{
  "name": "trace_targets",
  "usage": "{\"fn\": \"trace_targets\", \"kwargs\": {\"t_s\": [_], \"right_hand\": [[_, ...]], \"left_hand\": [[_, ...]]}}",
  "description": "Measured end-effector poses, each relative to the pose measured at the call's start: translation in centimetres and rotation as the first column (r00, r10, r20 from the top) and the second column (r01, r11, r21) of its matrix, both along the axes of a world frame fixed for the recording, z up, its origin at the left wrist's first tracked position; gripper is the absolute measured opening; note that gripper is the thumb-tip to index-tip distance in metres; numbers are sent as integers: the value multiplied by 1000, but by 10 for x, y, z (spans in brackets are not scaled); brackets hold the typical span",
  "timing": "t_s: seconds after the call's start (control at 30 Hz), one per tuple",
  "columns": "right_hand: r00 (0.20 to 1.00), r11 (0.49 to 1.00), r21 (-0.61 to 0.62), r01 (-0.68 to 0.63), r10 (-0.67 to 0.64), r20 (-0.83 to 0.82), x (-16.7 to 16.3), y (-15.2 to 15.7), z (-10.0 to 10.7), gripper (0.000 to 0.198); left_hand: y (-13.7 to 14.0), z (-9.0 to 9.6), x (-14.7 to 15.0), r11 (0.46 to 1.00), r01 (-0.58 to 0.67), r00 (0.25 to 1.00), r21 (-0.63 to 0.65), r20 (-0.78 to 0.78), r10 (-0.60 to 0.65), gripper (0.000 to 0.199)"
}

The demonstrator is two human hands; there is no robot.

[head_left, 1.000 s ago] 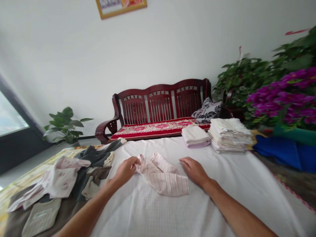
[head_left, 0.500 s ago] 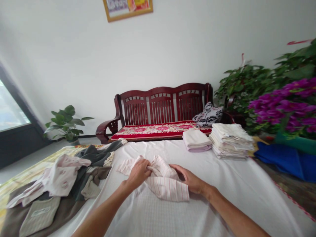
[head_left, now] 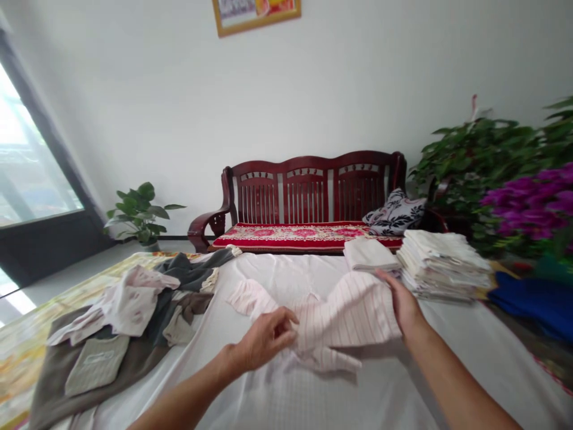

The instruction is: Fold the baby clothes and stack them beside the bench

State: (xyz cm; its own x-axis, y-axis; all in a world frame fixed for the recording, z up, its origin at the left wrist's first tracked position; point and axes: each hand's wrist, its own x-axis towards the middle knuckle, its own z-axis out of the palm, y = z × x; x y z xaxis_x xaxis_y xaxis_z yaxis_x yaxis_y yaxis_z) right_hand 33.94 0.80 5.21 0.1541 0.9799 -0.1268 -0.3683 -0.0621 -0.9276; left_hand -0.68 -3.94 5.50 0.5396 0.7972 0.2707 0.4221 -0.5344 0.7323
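Observation:
A small striped pink-and-white garment (head_left: pixel 344 310) stretches between my two hands, partly raised off the white sheet (head_left: pixel 277 400). My left hand (head_left: pixel 271 337) pinches it near its middle, thumb against fingers. At its right edge, my right hand (head_left: pixel 404 304) grips the cloth with the fingers partly hidden behind it. One gathered end lies on the sheet to the left of my left hand, and a narrow striped part hangs below. Just beyond my right hand is a folded white cloth stack (head_left: pixel 371 255).
A taller pile of folded white cloths (head_left: pixel 443 263) stands at the right. Loose clothes, including a pink printed garment (head_left: pixel 134 304) and a folded beige ribbed piece (head_left: pixel 96 364), lie at the left. Behind are a wooden bench (head_left: pixel 308 191), potted plants (head_left: pixel 143 209) and purple flowers (head_left: pixel 532 203).
My right hand has moved right and up, pulling the striped garment from a bunched heap into a spread shape. My left hand has come slightly nearer. The view has shifted left.

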Motion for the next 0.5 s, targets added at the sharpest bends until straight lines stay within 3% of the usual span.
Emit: {"fn": "trace_targets", "kwargs": {"t_s": [0.07,0.17,0.27,0.4,0.5], "right_hand": [[993,992,-73,107,-110,-38,17,3,-15,37],[991,988,-79,130,-128,27,22,0,-30,38],[992,995,-97,-35,47,120,14,-7,-29,43],[964,974,-98,-202,216,156,15,-18,-18,45],[916,926,-91,-365,375,144,28,-27,-17,46]], "left_hand": [[-5,-6,3,996,43,999,-74,-2,-44,18],[11,-14,-7,991,-131,991,14,38,131,20],[43,-20,-32,914,-367,930,170,55,363,19],[79,-29,-71,815,-503,834,288,-85,545,31],[94,-39,-88,743,-607,720,280,-200,664,37]]}}
